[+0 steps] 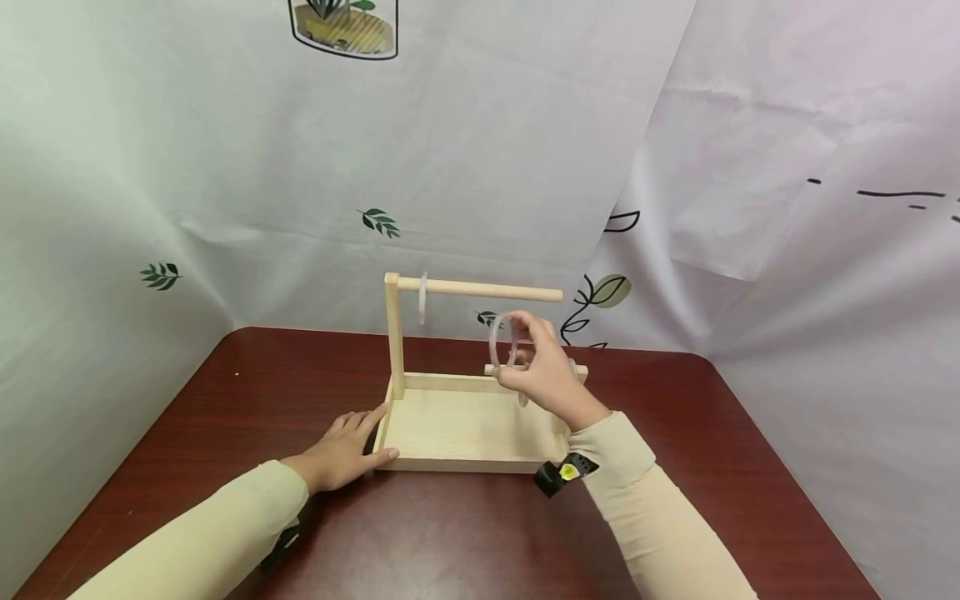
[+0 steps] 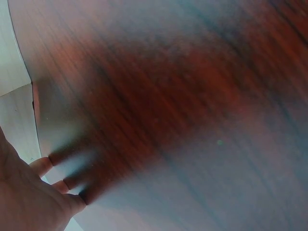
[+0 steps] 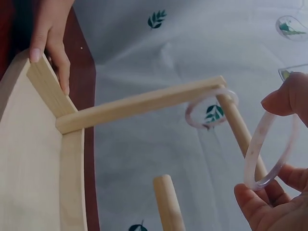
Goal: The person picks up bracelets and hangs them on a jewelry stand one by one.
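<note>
My right hand (image 1: 547, 375) pinches a translucent pale pink bangle (image 3: 253, 161) between thumb and fingers, below the free end of the stand's upper rod (image 1: 487, 289). In the right wrist view the bangle overlaps that rod. A second pale bangle (image 1: 423, 300) hangs on the upper rod near the post. Behind my right hand lies a shorter lower rod (image 1: 491, 370), with parts of pale bangles (image 1: 522, 400) showing around the hand. My left hand (image 1: 337, 450) rests at the wooden stand's tray (image 1: 450, 425), thumb over the front left corner, extended fingers along the left side.
The stand's upright post (image 1: 394, 333) rises at the tray's back left. A dark red wood table (image 1: 285, 375) carries the stand. White cloth (image 1: 487, 125) with printed leaves hangs behind and at both sides.
</note>
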{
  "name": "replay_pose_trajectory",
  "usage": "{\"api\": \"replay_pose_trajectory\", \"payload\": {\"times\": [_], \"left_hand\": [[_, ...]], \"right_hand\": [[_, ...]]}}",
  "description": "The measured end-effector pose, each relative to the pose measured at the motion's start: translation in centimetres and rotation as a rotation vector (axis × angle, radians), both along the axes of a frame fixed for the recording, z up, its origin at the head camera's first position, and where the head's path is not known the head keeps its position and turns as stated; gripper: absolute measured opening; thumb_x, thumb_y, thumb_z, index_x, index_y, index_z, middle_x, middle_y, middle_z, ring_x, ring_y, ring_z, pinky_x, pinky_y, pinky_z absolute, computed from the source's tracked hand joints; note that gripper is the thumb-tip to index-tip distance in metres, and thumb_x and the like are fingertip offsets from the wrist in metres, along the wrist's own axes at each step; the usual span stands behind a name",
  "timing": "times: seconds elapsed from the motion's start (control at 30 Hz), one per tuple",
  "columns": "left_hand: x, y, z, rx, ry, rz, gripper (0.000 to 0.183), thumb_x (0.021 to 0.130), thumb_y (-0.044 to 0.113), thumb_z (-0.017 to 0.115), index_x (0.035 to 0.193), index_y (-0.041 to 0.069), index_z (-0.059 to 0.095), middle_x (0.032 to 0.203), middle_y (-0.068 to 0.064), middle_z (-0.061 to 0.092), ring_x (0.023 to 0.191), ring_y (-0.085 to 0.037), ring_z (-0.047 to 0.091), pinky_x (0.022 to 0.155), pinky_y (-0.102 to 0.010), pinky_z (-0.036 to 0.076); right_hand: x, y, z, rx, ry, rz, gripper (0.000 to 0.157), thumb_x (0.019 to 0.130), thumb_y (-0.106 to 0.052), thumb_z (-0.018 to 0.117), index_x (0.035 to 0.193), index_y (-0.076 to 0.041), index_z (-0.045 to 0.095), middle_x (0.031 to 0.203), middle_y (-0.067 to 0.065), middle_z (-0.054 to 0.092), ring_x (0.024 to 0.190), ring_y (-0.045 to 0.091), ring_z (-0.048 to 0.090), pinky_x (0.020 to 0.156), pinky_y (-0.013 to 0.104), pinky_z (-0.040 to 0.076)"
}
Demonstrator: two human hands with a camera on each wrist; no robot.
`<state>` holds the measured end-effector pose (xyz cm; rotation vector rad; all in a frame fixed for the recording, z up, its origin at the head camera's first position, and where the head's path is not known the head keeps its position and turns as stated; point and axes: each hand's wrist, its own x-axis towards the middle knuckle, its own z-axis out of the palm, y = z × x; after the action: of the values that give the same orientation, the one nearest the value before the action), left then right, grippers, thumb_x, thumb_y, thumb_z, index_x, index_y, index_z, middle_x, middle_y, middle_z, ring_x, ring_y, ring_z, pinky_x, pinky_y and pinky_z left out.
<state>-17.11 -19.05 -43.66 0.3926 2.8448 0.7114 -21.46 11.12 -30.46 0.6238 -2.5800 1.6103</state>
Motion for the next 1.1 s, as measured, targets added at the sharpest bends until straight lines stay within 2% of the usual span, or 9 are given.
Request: {"api": "replay_pose_trajectory", "payload": {"times": [0.13, 0.4, 0.67, 0.93, 1.1], "left_hand": [[0.0, 0.0, 0.0, -0.001, 0.009, -0.003, 0.085, 0.092, 0.060, 0.052, 0.154, 0.012, 0.020, 0.144, -0.030, 0.035, 0.134, -0.055, 0.025, 0.102, -0.069, 0.024], [0.0, 0.0, -0.1, -0.007, 0.014, -0.004, 0.084, 0.092, 0.060, 0.052, 0.154, 0.013, 0.020, 0.144, -0.030, 0.035, 0.133, -0.055, 0.025, 0.101, -0.069, 0.025], [0.1, 0.0, 0.0, -0.001, 0.015, -0.001, 0.084, 0.092, 0.059, 0.053, 0.154, 0.012, 0.021, 0.144, -0.030, 0.035, 0.133, -0.055, 0.026, 0.101, -0.068, 0.026], [0.2, 0.0, 0.1, 0.003, 0.016, -0.003, 0.085, 0.092, 0.060, 0.052, 0.154, 0.012, 0.021, 0.144, -0.030, 0.035, 0.133, -0.055, 0.026, 0.101, -0.069, 0.025], [0.2, 0.0, 0.1, 0.004, 0.018, -0.004, 0.084, 0.092, 0.059, 0.053, 0.154, 0.012, 0.021, 0.144, -0.030, 0.035, 0.133, -0.055, 0.026, 0.101, -0.068, 0.025]], "right_hand": [[-0.2, 0.7, 0.2, -0.017, 0.001, -0.019, 0.075, 0.074, -0.005, 0.071, 0.142, -0.008, 0.039, 0.132, 0.016, 0.033, 0.107, 0.030, 0.054, 0.093, 0.045, 0.046], [-0.6, 1.6, 0.4, -0.050, -0.009, -0.047, 0.076, 0.075, -0.004, 0.070, 0.143, -0.004, 0.037, 0.130, 0.017, 0.033, 0.121, 0.030, 0.043, 0.101, 0.043, 0.042], [-0.8, 2.4, 0.7, -0.074, -0.005, -0.079, 0.075, 0.076, -0.001, 0.068, 0.143, -0.003, 0.036, 0.135, 0.019, 0.031, 0.121, 0.029, 0.044, 0.098, 0.042, 0.043], [-0.9, 3.1, 0.7, -0.089, -0.033, -0.119, 0.075, 0.077, -0.003, 0.068, 0.144, -0.007, 0.035, 0.136, 0.018, 0.030, 0.114, 0.030, 0.052, 0.089, 0.031, 0.047], [-1.3, 3.7, 0.7, -0.091, -0.035, -0.152, 0.075, 0.079, -0.005, 0.067, 0.146, -0.008, 0.033, 0.136, 0.018, 0.030, 0.119, 0.030, 0.048, 0.097, 0.037, 0.043]]}}
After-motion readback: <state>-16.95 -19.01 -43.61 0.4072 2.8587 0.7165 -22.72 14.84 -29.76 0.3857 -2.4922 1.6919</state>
